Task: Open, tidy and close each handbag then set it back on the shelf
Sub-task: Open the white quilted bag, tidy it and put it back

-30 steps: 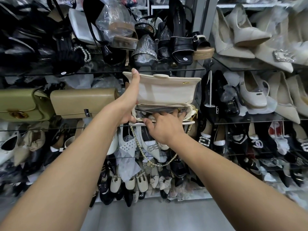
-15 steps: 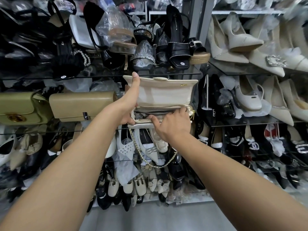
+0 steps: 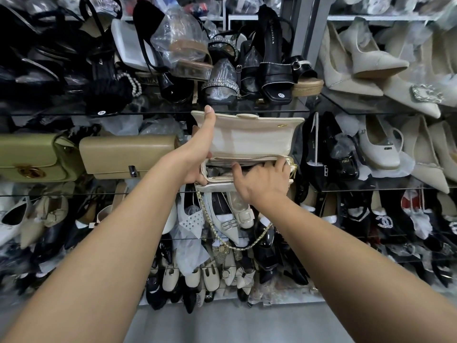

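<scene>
Handbag (image 3: pixel 249 142) lies lengthwise left to right, its open mouth just beyond your right hand (image 3: pixel 262 186), whose fingers hook into it, while your left hand (image 3: pixel 197 159) grips its left end.

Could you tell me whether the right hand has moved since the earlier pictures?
Yes. The right hand has shifted right and slightly up, away from the tan clutch, along the open cream handbag.
</scene>
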